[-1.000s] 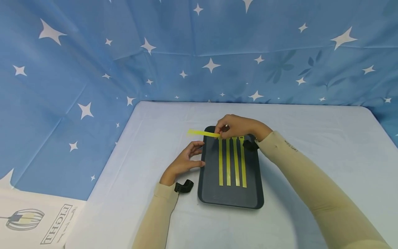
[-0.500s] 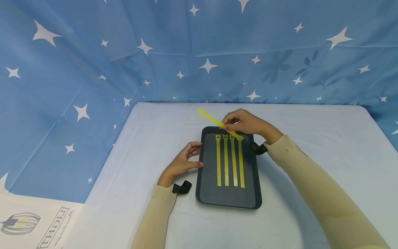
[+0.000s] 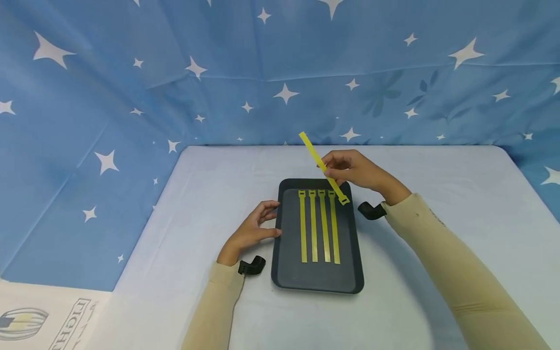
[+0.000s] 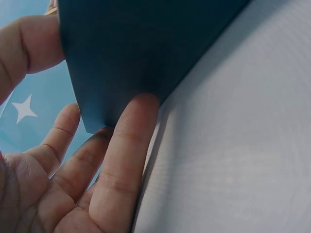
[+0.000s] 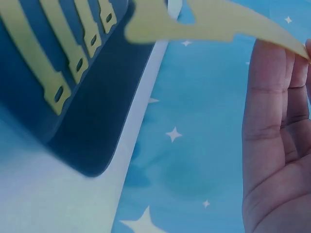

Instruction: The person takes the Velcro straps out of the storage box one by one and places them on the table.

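My right hand (image 3: 360, 170) pinches a yellow cable tie strap (image 3: 312, 151) between thumb and fingers, above the far edge of a dark grey tray (image 3: 317, 279). The strap slants, its slotted head (image 3: 343, 200) low over the tray's far right corner and its plain tail up to the left. In the right wrist view the held strap (image 5: 184, 31) bends slightly near the fingertips. Several matching straps (image 3: 303, 228) lie side by side in the tray, slotted heads at the far end. My left hand (image 3: 251, 228) touches the tray's left side; its fairly straight fingers meet the outer wall (image 4: 107, 48).
The tray rests on a white cloth-covered table (image 3: 210, 194). Behind and to the left hangs a blue curtain (image 3: 245, 48) with white stars. A printed cream cloth (image 3: 52, 311) lies at lower left. Black camera mounts (image 3: 252, 266) sit at both wrists.
The right hand has moved right and slightly away with the strap. The strap has turned from nearly level to steeply slanted, head down. The left hand stays at the tray's side.
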Motion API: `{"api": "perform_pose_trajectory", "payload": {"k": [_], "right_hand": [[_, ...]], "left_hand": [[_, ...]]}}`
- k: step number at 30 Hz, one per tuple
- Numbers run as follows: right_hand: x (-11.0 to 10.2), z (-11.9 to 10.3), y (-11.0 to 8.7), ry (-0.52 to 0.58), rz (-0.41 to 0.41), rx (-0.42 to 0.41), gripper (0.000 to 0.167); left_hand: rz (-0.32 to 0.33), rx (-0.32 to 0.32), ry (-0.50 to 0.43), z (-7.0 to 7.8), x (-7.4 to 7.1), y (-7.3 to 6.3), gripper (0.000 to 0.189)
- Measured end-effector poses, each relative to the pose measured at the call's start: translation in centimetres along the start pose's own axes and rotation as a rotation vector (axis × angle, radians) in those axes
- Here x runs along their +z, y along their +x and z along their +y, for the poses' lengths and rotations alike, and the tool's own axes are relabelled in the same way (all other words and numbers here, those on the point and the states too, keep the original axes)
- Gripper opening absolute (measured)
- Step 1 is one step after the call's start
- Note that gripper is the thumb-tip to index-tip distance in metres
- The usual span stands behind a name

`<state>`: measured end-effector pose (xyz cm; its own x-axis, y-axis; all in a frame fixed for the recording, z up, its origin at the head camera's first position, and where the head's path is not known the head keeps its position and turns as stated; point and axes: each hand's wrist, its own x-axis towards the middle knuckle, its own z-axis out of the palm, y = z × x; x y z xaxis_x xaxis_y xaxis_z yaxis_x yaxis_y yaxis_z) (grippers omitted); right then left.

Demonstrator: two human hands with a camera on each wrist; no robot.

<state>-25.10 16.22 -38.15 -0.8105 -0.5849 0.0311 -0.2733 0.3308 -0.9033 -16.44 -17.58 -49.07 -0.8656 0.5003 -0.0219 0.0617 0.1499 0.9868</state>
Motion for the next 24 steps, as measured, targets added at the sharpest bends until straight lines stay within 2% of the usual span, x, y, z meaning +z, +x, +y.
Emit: {"api": "perform_pose_trajectory", "payload": {"k": [6, 16, 24], "right_hand": [[-0.6, 0.5, -1.4, 0.061, 0.043, 0.024, 0.021], [-1.8, 1.4, -4.2, 0.095, 0.114, 0.079, 0.024], [-2.4, 1.8, -6.4, 0.133, 0.128, 0.121, 0.024]], "left_hand": [[0.001, -0.001, -0.004, 0.0, -0.1, -0.2, 0.075], [-0.003, 0.001, -0.006, 0.1, 0.2, -0.1, 0.075], [0.003, -0.005, -0.008, 0.1, 0.4, -0.1, 0.075]]}}
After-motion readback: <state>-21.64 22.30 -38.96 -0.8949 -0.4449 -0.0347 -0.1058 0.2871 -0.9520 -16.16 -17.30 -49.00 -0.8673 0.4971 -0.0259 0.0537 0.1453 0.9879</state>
